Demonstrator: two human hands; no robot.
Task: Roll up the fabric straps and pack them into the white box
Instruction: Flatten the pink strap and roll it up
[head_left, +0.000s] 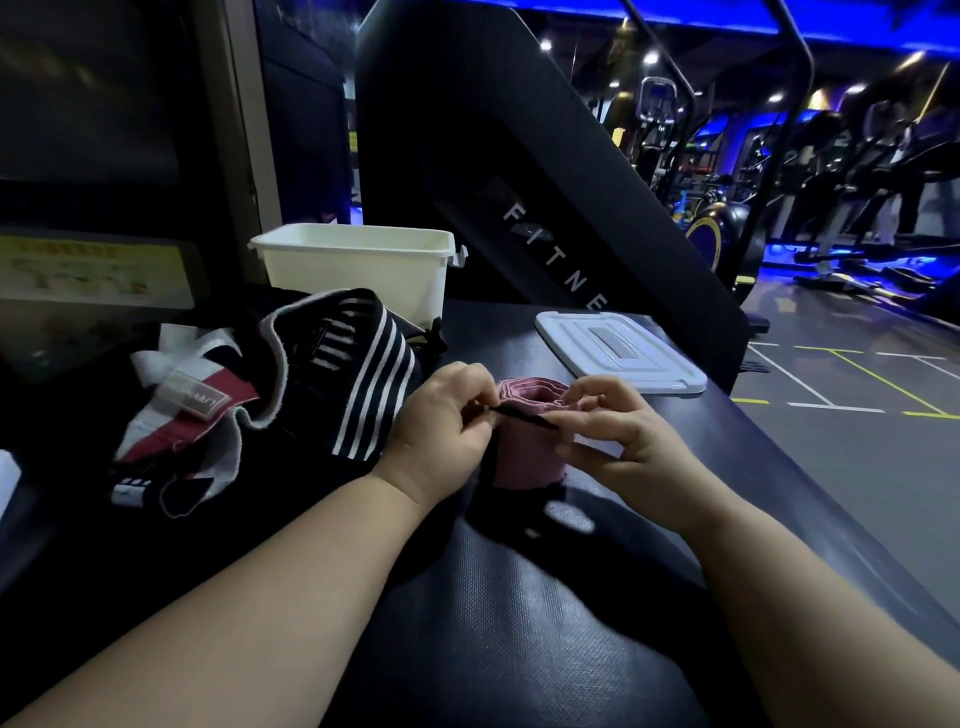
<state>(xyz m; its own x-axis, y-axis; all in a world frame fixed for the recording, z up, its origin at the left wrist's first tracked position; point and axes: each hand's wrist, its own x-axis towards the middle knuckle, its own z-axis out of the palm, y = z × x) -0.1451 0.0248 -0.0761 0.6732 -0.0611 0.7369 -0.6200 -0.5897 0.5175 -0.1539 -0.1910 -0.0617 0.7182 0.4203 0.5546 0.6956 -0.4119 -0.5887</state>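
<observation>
Inspector: Hands?
Recorder: Fingers curled; left hand (441, 421) and right hand (613, 431) pinch a thin black cord (522, 417) stretched between them, across a pink rolled strap (524, 447) standing on end on the bench (519, 597).
Inspector: Location of white box (358, 270)?
Recorder: Far end, open; lid (621, 351) flat to its right, striped straps (322, 374) piled left.

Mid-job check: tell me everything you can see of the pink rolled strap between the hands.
The pink fabric strap is wound into a thick roll standing on end on the dark textured pad, coiled layers showing on top. It looks like soft woven cloth. A thin black strip crosses its upper front, pinched by the left hand at one end and the right hand at the other.
</observation>
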